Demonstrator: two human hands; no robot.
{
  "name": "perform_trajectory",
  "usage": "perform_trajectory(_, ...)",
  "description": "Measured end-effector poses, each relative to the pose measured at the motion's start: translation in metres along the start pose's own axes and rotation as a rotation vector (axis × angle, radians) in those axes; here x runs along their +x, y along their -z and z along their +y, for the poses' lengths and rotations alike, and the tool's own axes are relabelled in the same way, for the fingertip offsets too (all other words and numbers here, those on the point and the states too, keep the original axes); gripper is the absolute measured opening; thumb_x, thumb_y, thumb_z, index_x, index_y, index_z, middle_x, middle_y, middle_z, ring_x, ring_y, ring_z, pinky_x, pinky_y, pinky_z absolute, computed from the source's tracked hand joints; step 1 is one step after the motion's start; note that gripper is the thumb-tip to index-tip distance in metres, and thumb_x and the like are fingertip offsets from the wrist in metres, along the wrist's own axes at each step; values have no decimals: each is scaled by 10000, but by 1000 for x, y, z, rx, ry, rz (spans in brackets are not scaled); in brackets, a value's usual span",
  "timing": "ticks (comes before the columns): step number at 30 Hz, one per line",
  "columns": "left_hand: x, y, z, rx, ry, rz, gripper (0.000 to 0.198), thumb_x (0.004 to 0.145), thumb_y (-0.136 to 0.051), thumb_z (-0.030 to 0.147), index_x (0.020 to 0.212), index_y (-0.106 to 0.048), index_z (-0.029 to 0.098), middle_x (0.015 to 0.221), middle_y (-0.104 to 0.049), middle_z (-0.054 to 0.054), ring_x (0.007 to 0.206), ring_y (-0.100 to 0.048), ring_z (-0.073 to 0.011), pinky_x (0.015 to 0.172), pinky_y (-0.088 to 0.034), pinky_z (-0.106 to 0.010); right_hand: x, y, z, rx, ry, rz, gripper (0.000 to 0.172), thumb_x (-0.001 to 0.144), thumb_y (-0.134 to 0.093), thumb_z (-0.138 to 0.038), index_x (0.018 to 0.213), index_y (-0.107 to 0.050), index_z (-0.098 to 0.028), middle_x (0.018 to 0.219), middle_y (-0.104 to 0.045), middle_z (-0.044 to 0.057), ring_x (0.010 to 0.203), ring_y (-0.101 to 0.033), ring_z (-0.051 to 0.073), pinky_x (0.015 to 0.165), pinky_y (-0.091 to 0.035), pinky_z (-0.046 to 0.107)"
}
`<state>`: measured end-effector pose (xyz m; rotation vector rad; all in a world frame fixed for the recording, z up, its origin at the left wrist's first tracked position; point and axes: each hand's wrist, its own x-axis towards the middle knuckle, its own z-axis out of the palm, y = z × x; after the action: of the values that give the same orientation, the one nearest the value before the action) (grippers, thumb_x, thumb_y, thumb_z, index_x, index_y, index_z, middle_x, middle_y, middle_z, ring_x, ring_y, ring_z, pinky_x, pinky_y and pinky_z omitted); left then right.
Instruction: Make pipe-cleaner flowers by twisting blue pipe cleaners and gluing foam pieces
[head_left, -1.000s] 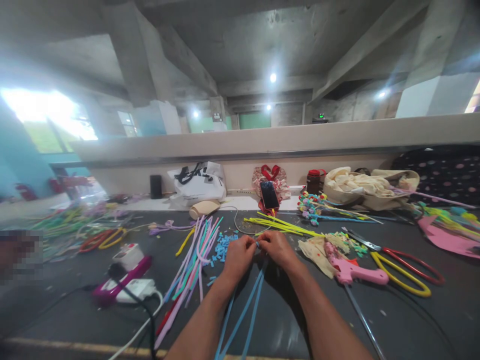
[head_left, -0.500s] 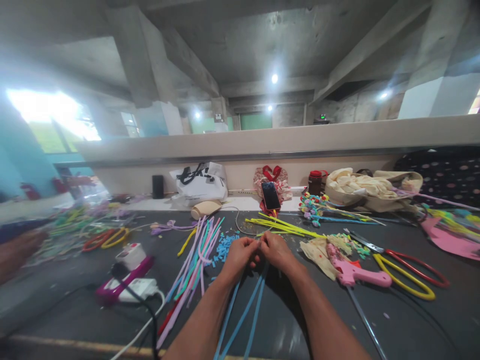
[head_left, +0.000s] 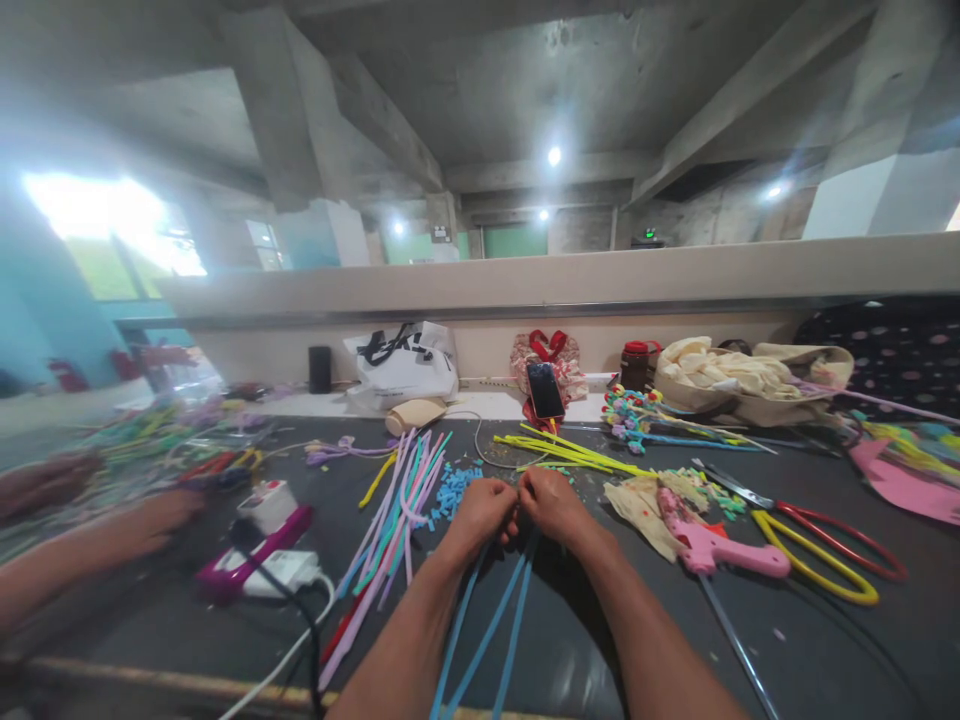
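Near the middle of the table, my left hand [head_left: 487, 508] and my right hand [head_left: 553, 503] meet with fingertips pinched together. Long blue pipe cleaners [head_left: 491, 630] run from under both hands toward the front edge, their upper ends hidden by my fingers. Just left of my left hand lies a heap of short blue cut pieces [head_left: 454, 492]. Beyond my hands are yellow pipe cleaners [head_left: 585, 452]. A pink glue gun [head_left: 720, 552] rests on a crumpled beige cloth [head_left: 637, 512] to the right of my right hand.
Scissors with red and yellow handles [head_left: 817, 545] lie at right. Left are pastel pipe cleaners [head_left: 390, 520] and a purple-and-white power strip [head_left: 259, 555] with cords. A co-worker's hand [head_left: 161, 520] reaches in from the left. A phone [head_left: 544, 390] leans at the back.
A co-worker's arm has reached farther in from the left, near the scissors there. My hands stay together in almost the same pinch; the view has shifted slightly.
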<state>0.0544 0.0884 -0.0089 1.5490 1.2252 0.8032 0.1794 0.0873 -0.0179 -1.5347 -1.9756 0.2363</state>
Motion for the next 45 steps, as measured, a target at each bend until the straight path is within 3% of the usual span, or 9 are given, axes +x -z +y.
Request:
perform_trajectory(6,11,2,-5,-9,-72,70,221,641,-475,250,441,-456,157,353,-392,69,336,-329,-41,369,-212,-166,0,1,-1,12,-1,39,93,739,-466,-151,716,-555,-162,651,-558,11,603,-458,118,516,-240,215)
perform_trajectory(13,10,3,-2,-109,-67,45,334,676,-442,442,465,-374,192,352,-279,93,310,-216,-43,350,-165,-192,4,6,-1,81,-35,125,112,741,-441,-131,689,-536,-159,653,-566,9,605,-474,114,524,-262,208)
perform_trajectory(29,7,-5,-1,-155,-21,39,209,615,-528,329,509,-475,156,347,-334,94,300,-216,-20,352,-122,-179,3,2,5,351,-177,216,94,666,-481,-88,616,-518,-158,587,-493,-8,586,-431,115,535,-267,222)
perform_trajectory(33,3,-4,0,-198,1,10,215,621,-521,362,580,-512,152,361,-331,100,290,-202,-21,336,-128,-178,4,9,6,562,-257,171,98,684,-470,-167,605,-528,-165,537,-503,-22,514,-470,105,482,-321,207)
perform_trajectory(39,3,0,2,-264,21,4,282,635,-509,420,692,-522,144,391,-366,96,285,-209,-20,322,-140,-171,5,13,8,867,-403,117,238,735,-416,-349,732,-550,-152,616,-575,16,451,-523,98,401,-394,209)
perform_trajectory(45,4,-1,0,-275,16,1,337,607,-539,468,508,-413,172,352,-316,100,268,-215,-14,318,-135,-169,1,8,-3,945,-355,57,166,598,-578,-278,702,-565,-149,555,-589,-10,442,-498,93,371,-362,181)
